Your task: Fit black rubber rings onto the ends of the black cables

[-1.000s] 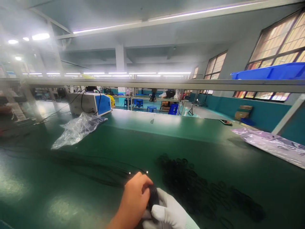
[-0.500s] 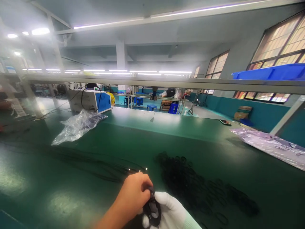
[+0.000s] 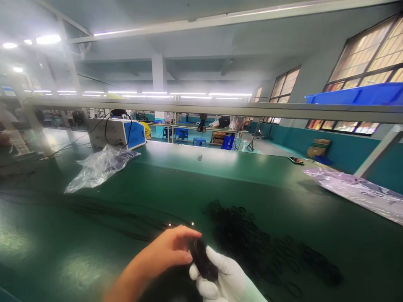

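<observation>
Black part (image 3: 202, 262), oblong, dark, low centre of frame: held between both hands, long axis slanting from upper left to lower right. Left of it, bare left hand (image 3: 168, 251), fingers loosely curled, fingertips pinching the part's upper end. Beneath and right, gloved right hand (image 3: 222, 281), white glove, cupped and gripping the lower end; this hand carries most of it. Further right on the green bench (image 3: 63, 251): pile of black rings (image 3: 252, 241). Upper left: clear plastic bag (image 3: 97, 167).

green bench (image 3: 195, 184) | black rings pile (image 3: 252, 239) | cables (image 3: 103, 212) | plastic bags (image 3: 97, 167)
</observation>
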A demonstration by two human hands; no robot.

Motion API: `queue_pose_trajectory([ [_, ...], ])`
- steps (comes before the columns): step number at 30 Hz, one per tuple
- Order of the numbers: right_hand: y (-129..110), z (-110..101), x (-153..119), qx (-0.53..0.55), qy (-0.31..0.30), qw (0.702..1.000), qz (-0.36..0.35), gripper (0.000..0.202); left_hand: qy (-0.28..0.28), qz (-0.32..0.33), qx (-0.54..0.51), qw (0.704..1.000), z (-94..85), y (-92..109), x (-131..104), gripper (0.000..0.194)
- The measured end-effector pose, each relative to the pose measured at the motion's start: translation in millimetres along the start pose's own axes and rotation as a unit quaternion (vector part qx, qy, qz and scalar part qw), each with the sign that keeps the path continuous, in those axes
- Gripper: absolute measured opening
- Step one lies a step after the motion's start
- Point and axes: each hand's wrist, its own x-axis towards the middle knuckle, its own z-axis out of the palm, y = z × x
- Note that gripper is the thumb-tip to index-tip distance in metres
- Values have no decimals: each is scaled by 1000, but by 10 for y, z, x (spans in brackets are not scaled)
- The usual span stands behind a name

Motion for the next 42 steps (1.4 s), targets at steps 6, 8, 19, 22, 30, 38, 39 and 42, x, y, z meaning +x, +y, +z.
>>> queue_pose_trajectory([
  [6, 50, 23, 26, -23, 22, 993, -115, 51, 14, 18, -17, 1000, 43, -149, 20, 37],
  [8, 22, 93, -41, -84, 4, 985, -151, 37, 15, 11, -2, 1000, 27, -174, 41, 36],
  [19, 50, -6, 72, -103, 31, 979, -174, 30, 10, 19, 6, 1000, -28, -179, 43, 40],
  [22, 64, -12, 107, -109, 27, 977, -182, 40, 41, 9, 39, 998, -13, -198, 58, 38],
  [30, 16, 17, 21, -92, 17, 976, -196, 41, 129, 74, 82, 985, 86, -269, 28, 35],
  [38, -15, 81, -33, -205, 84, 958, -180, 52, 160, 135, 215, 954, 204, -266, 39, 39],
  [39, -93, 74, -81, -240, 126, 942, -196, 51, 166, 127, 203, 957, 158, -288, 27, 38],
  [42, -545, -80, -299, -440, 354, 795, -222, 56, 218, 75, 180, 956, -17, -395, 4, 28],
])
